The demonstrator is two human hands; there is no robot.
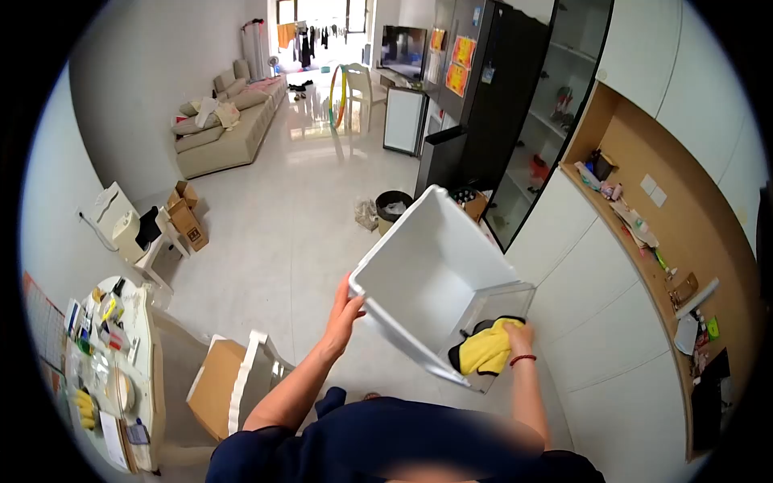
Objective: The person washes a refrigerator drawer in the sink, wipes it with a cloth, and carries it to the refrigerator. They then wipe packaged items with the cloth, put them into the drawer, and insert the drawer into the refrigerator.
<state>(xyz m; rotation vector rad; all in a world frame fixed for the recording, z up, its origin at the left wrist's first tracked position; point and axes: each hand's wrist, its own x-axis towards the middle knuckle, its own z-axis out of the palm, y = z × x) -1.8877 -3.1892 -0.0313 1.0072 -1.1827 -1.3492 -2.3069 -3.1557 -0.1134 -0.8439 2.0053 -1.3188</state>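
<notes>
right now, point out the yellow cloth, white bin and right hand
Yellow cloth (pixel 486 348): head view, middle of its fabric
White bin (pixel 427 282): head view, bare inner surface
Right hand (pixel 520 336): head view, middle of the hand

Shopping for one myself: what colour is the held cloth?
Yellow and black cloth, clearest in the head view.

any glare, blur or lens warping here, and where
Head view: fisheye warping, with black corners and a tan wooden wall niche looking bowed; head view: the bright far window washed out, reflecting off the glossy pale floor; head view: smeared blur over part of the dark navy shirt, the yellow-and-black cloth fairly sharp.
</notes>
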